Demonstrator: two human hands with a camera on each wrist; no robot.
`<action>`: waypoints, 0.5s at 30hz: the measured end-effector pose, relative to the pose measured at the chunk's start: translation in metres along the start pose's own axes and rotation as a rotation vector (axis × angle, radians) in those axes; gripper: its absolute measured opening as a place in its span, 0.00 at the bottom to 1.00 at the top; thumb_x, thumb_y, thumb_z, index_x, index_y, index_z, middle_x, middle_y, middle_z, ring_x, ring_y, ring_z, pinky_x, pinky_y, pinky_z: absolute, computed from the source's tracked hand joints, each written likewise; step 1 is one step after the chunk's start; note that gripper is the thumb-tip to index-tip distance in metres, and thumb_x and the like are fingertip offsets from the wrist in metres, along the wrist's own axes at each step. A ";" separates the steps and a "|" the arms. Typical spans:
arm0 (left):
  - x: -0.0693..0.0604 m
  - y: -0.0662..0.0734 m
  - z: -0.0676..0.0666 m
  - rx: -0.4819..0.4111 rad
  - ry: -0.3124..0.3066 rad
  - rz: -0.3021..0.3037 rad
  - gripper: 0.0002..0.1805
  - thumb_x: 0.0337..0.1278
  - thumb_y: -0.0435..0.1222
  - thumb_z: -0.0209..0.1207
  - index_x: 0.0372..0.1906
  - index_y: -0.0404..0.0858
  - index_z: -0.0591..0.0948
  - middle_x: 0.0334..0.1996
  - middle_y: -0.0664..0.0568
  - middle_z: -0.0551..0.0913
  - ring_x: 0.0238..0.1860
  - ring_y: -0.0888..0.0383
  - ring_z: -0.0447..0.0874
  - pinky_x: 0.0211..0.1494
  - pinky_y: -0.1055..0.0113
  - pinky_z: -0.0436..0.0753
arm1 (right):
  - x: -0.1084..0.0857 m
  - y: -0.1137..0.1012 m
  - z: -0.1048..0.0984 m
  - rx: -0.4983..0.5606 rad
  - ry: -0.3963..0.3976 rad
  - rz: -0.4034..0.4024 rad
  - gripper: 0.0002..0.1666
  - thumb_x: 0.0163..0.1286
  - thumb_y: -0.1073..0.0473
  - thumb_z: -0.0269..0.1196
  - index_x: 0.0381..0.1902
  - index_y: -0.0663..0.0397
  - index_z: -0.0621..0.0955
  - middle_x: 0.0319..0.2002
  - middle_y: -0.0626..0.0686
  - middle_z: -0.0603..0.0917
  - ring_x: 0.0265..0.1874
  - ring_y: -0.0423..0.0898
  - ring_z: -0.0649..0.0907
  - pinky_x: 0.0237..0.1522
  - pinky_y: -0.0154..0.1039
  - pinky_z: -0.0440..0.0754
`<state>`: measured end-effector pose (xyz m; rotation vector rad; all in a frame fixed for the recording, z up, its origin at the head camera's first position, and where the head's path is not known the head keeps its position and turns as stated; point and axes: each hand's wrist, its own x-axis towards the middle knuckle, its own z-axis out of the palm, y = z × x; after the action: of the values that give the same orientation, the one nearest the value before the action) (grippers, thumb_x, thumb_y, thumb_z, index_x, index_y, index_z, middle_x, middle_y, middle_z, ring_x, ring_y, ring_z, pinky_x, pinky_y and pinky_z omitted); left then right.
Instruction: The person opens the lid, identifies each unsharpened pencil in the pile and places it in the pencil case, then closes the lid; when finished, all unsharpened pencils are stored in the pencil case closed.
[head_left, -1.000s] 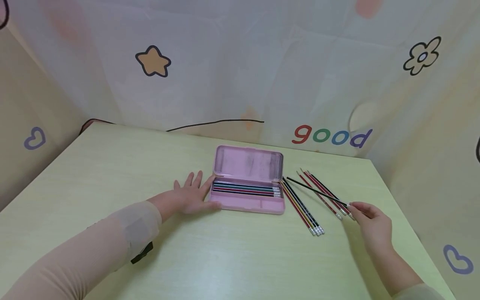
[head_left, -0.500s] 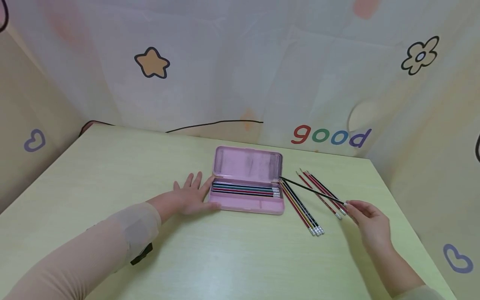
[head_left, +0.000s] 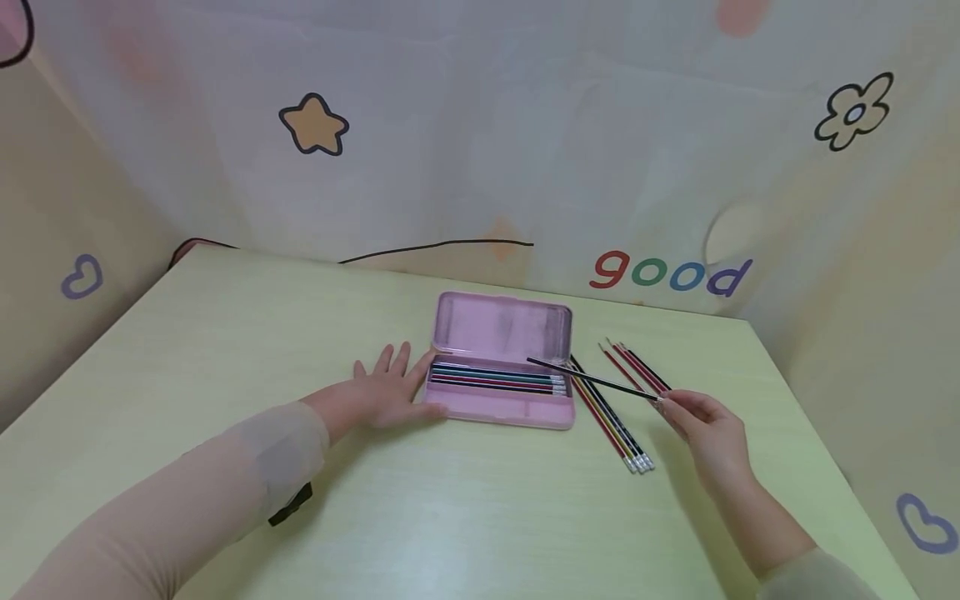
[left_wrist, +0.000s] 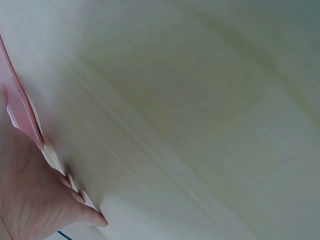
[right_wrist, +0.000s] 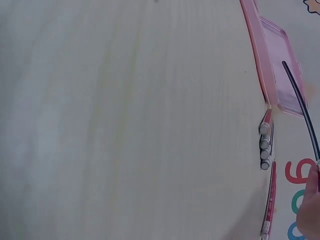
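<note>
A pink pencil case (head_left: pixel 480 404) lies with its lid raised on the table, several pencils (head_left: pixel 495 379) side by side in its back compartment. My left hand (head_left: pixel 386 398) rests beside its left end with fingers spread, thumb and forefinger touching the case. My right hand (head_left: pixel 705 429) pinches a black pencil (head_left: pixel 600 382) near its eraser end, above the table. The pencil's far end reaches over the right part of the case. In the right wrist view the held pencil (right_wrist: pixel 301 100) crosses in front of the raised lid (right_wrist: pixel 282 60).
Several pencils (head_left: pixel 611 425) lie at the case's right, erasers toward me. Farther right lies another group of pencils (head_left: pixel 630 365), partly hidden by my right hand. A printed cloth (head_left: pixel 450 150) hangs behind the table (head_left: pixel 375 517).
My right hand has carried the black pencil leftward, so its far end now lies over the case instead of beside it. The left hand has stayed at the case.
</note>
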<state>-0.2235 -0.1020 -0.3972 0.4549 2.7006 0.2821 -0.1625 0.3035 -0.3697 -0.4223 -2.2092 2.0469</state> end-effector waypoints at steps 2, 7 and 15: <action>0.002 0.001 0.000 0.001 -0.002 0.003 0.57 0.42 0.78 0.34 0.73 0.53 0.33 0.73 0.39 0.32 0.70 0.38 0.26 0.59 0.28 0.38 | 0.001 0.000 0.004 0.011 -0.027 -0.005 0.15 0.60 0.61 0.66 0.45 0.59 0.80 0.34 0.40 0.83 0.36 0.34 0.83 0.45 0.29 0.76; 0.005 0.001 0.002 0.005 -0.007 -0.001 0.56 0.43 0.77 0.35 0.73 0.54 0.32 0.72 0.39 0.32 0.70 0.38 0.25 0.59 0.28 0.39 | 0.005 0.000 0.017 -0.041 -0.070 -0.034 0.18 0.60 0.59 0.66 0.46 0.60 0.78 0.35 0.40 0.82 0.39 0.34 0.82 0.47 0.30 0.75; 0.005 -0.002 0.005 0.003 0.010 -0.009 0.59 0.37 0.81 0.31 0.73 0.54 0.32 0.73 0.41 0.32 0.70 0.39 0.25 0.60 0.29 0.37 | 0.008 -0.002 0.040 -0.123 -0.133 -0.047 0.20 0.62 0.57 0.65 0.49 0.61 0.77 0.40 0.43 0.82 0.42 0.36 0.81 0.48 0.30 0.75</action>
<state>-0.2265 -0.1013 -0.4041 0.4429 2.7121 0.2791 -0.1810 0.2669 -0.3728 -0.2479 -2.4056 1.9773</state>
